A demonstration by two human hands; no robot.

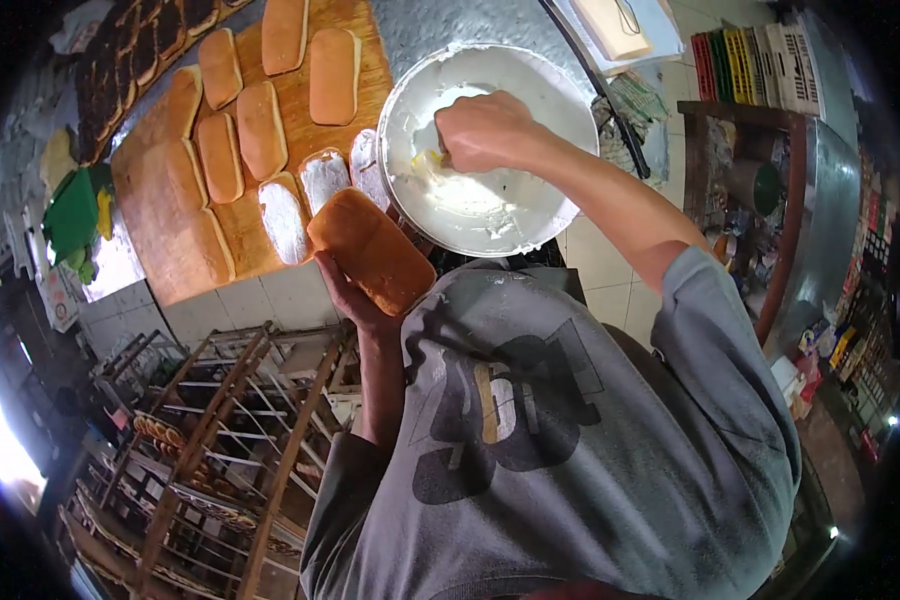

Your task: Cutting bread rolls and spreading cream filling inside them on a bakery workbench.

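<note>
Bread rolls (260,128) crowd wooden board (160,200), bowl (410,90) blocks right, perhaps bare tile below.

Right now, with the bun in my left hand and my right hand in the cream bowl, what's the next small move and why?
Probably lift the right hand from the white cream bowl to the bun in the left hand: its top is bare, while three buns on the wooden board are already white-coated.

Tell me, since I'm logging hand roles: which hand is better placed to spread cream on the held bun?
Probably the right hand: it is already in the cream bowl, while the left hand holds the bun.
</note>
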